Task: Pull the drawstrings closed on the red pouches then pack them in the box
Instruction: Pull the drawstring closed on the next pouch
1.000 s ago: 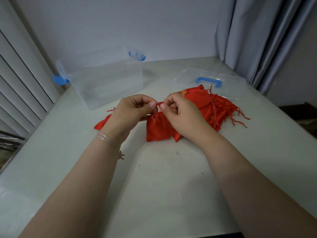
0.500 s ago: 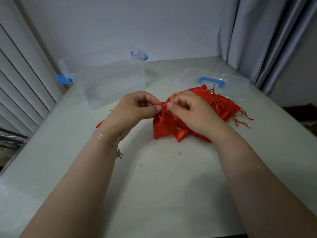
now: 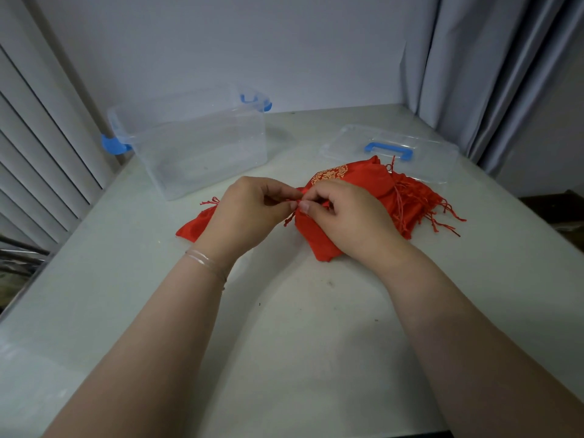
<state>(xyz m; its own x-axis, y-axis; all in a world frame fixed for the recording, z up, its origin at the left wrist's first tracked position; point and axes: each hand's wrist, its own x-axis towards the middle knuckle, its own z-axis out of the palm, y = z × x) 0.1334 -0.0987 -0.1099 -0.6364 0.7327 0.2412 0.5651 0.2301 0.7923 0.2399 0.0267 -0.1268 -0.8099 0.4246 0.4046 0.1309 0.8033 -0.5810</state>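
Pouches (image 3: 407, 197) of red cloth lie heaped on the counter (image 3: 284, 343), just in front of the clear lid (image 3: 426, 159) with its blue handle. One of them, the pouch (image 3: 316, 245) nearest the person, lies under the two hands. The left hand (image 3: 249, 216) and the right hand (image 3: 347, 216) meet at its mouth, each grip pinching what looks like a strand of the red drawstring (image 3: 289, 218) or the cloth beside it; the fingers hide which. Another red pouch (image 3: 196, 224) lies partly under the left wrist. The clear box (image 3: 196, 147) stands open to the left, near the wall, with nothing red visible inside.

The likely trouble is in the pull. If one grip has cloth and not cord, the mouth would bunch without closing. A thin cord could slip from the fingertips, or tangle with the loose tassels (image 3: 439, 219) of the heap beside it, dragging other pouches along. An uneven pull could leave the mouth half open.
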